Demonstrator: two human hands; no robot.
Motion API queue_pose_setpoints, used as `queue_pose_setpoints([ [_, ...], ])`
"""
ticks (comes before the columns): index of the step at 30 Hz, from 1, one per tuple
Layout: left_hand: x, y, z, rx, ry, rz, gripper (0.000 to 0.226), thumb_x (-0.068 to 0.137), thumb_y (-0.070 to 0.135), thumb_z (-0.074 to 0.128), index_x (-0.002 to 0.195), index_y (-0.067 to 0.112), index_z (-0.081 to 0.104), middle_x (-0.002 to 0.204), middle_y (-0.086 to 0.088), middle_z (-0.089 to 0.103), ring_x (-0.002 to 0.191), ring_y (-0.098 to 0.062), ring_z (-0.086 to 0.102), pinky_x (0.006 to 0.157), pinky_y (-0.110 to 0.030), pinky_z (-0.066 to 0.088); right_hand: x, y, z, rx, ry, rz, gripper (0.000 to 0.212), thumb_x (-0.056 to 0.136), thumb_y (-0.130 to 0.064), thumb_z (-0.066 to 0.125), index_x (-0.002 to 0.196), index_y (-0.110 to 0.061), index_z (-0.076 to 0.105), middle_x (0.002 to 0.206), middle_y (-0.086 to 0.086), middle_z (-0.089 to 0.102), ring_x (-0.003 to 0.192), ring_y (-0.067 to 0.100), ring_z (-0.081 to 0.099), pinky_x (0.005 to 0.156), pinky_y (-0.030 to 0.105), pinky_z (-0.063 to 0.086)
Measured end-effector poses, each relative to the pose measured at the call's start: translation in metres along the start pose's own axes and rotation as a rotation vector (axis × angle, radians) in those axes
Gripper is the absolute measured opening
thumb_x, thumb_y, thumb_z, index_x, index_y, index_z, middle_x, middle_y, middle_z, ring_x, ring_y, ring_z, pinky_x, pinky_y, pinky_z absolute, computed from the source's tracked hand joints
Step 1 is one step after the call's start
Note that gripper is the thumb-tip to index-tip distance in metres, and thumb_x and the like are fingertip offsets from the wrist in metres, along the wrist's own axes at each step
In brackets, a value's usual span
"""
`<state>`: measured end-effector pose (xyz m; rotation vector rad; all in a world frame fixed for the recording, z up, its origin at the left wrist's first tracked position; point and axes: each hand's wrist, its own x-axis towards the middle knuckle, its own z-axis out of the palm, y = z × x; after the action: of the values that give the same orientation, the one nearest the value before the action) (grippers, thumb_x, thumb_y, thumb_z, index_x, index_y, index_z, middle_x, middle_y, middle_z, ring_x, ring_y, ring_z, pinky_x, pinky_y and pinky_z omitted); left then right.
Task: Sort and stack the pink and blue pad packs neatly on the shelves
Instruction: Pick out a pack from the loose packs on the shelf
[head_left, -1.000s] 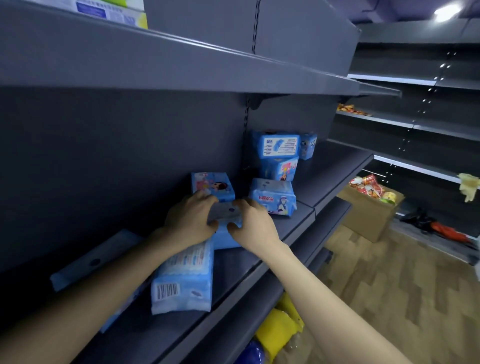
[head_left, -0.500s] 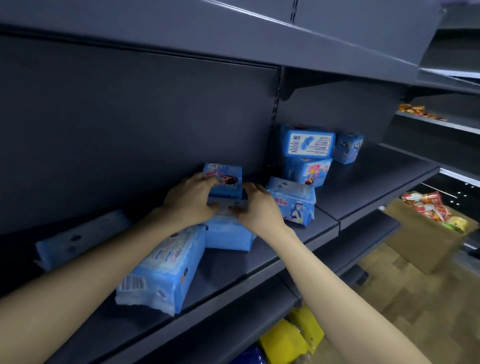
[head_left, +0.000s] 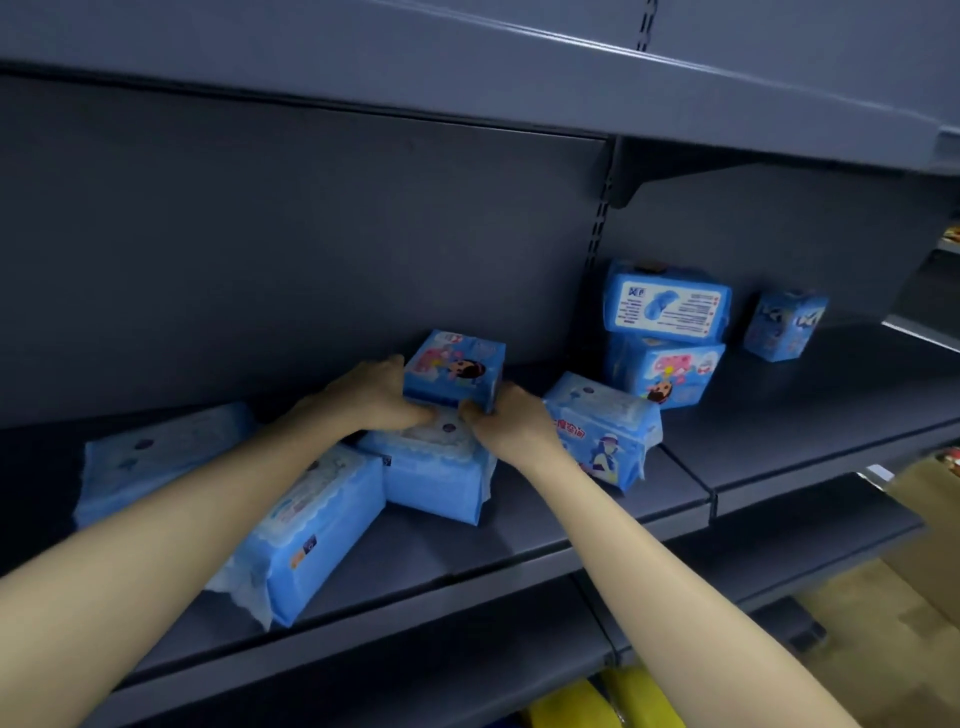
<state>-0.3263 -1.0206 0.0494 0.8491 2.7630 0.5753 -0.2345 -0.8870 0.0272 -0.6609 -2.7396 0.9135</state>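
Several blue pad packs lie on the grey shelf (head_left: 519, 540). My left hand (head_left: 374, 397) and my right hand (head_left: 511, 421) both grip a small blue cartoon pack (head_left: 452, 369) from either side, holding it on top of a flat blue pack (head_left: 431, 473). A long blue pack (head_left: 306, 530) lies under my left forearm, and another pack (head_left: 150, 457) lies flat further left. A pack with a drawn figure (head_left: 608, 436) leans just right of my right hand. Two packs are stacked (head_left: 665, 332) at the back, with a small pack (head_left: 784, 325) beside them.
An upper shelf (head_left: 467, 67) overhangs closely above. A lower shelf (head_left: 415, 670) juts out beneath, with yellow items (head_left: 597, 701) below it. A cardboard box (head_left: 930, 499) stands on the wooden floor at the right. The shelf's right section (head_left: 831, 405) is bare in front.
The camera has moved closer and left. Both hands have shifted slightly back, now gripping the small cartoon pack on top of the flat pack rather than pressing the flat pack itself.
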Motion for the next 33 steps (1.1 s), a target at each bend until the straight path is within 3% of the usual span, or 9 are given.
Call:
queue_pose_setpoints([
  [3, 0.001, 0.005, 0.0, -0.09, -0.041, -0.006, 0.047, 0.078, 0.035, 0.07, 0.117, 0.018, 0.051, 0.113, 0.001, 0.055, 0.094, -0.012, 0.052, 0.063, -0.02, 0.04, 0.005, 0.0, -0.003, 0.047, -0.062, 0.025, 0.041, 0.095, -0.039, 0.047, 0.112, -0.004, 0.058, 0.107, 0.011, 0.064, 0.087, 0.021, 0.058, 0.068, 0.026, 0.042],
  [6, -0.001, 0.011, 0.001, -0.144, -0.017, 0.011, 0.03, 0.08, 0.021, 0.069, 0.106, 0.019, 0.055, 0.113, -0.002, 0.06, 0.097, -0.015, 0.056, 0.079, -0.028, 0.046, 0.006, 0.0, -0.001, 0.091, -0.089, 0.012, 0.041, 0.094, -0.039, 0.047, 0.115, -0.006, 0.059, 0.109, 0.01, 0.065, 0.091, 0.022, 0.06, 0.076, 0.03, 0.049],
  [8, -0.002, 0.013, 0.003, -0.17, 0.006, 0.018, 0.035, 0.079, 0.018, 0.069, 0.111, 0.018, 0.055, 0.113, -0.001, 0.059, 0.101, -0.016, 0.056, 0.083, -0.03, 0.046, 0.005, 0.0, -0.001, 0.127, -0.095, -0.001, 0.041, 0.094, -0.037, 0.048, 0.115, -0.004, 0.06, 0.108, 0.012, 0.066, 0.097, 0.025, 0.062, 0.082, 0.034, 0.051],
  [12, -0.001, 0.016, 0.008, -0.222, 0.085, 0.034, 0.052, 0.073, 0.016, 0.073, 0.119, 0.02, 0.051, 0.114, 0.003, 0.056, 0.104, -0.013, 0.053, 0.082, -0.026, 0.042, 0.007, 0.002, -0.005, 0.182, -0.037, -0.03, 0.036, 0.093, -0.034, 0.05, 0.107, -0.002, 0.06, 0.103, 0.013, 0.066, 0.085, 0.022, 0.062, 0.07, 0.032, 0.049],
  [15, 0.002, 0.019, 0.013, -0.234, 0.164, 0.054, 0.053, 0.065, 0.013, 0.075, 0.11, 0.02, 0.049, 0.114, -0.005, 0.054, 0.112, -0.018, 0.047, 0.085, -0.028, 0.042, 0.01, 0.004, -0.008, 0.284, 0.008, -0.047, 0.038, 0.092, -0.031, 0.054, 0.114, -0.001, 0.059, 0.107, 0.013, 0.066, 0.093, 0.023, 0.063, 0.078, 0.034, 0.052],
  [18, 0.001, 0.025, 0.014, -0.259, 0.212, 0.065, 0.047, 0.065, 0.009, 0.075, 0.1, 0.017, 0.045, 0.111, -0.009, 0.05, 0.112, -0.017, 0.037, 0.08, -0.024, 0.034, 0.014, 0.007, -0.007, 0.392, 0.046, -0.043, 0.04, 0.089, -0.031, 0.059, 0.12, -0.006, 0.055, 0.115, 0.008, 0.062, 0.101, 0.019, 0.06, 0.073, 0.026, 0.046],
  [24, -0.006, 0.035, 0.011, -0.314, 0.314, 0.125, 0.079, 0.074, 0.006, 0.073, 0.141, 0.007, 0.029, 0.131, -0.014, 0.033, 0.128, -0.02, 0.031, 0.084, -0.008, 0.024, 0.014, 0.011, -0.006, 0.392, 0.165, -0.159, 0.041, 0.086, -0.028, 0.064, 0.118, -0.005, 0.051, 0.115, 0.011, 0.057, 0.101, 0.023, 0.058, 0.072, 0.025, 0.042],
  [30, -0.015, 0.044, 0.008, -0.349, 0.446, 0.199, 0.089, 0.077, 0.003, 0.071, 0.148, 0.013, 0.017, 0.125, -0.008, 0.028, 0.12, -0.012, 0.033, 0.082, 0.002, 0.022, 0.009, 0.005, -0.011, 0.571, 0.25, -0.237, 0.042, 0.084, -0.015, 0.068, 0.119, -0.008, 0.047, 0.12, 0.009, 0.051, 0.109, 0.02, 0.055, 0.091, 0.033, 0.049],
  [33, -0.022, 0.049, 0.007, -0.375, 0.537, 0.261, 0.09, 0.076, -0.002, 0.069, 0.148, 0.013, 0.016, 0.114, -0.002, 0.024, 0.109, -0.005, 0.031, 0.077, 0.012, 0.021, 0.006, 0.001, -0.015, 0.728, 0.281, -0.262, 0.039, 0.083, -0.012, 0.069, 0.111, -0.015, 0.042, 0.118, 0.008, 0.054, 0.107, 0.016, 0.057, 0.089, 0.027, 0.051],
])
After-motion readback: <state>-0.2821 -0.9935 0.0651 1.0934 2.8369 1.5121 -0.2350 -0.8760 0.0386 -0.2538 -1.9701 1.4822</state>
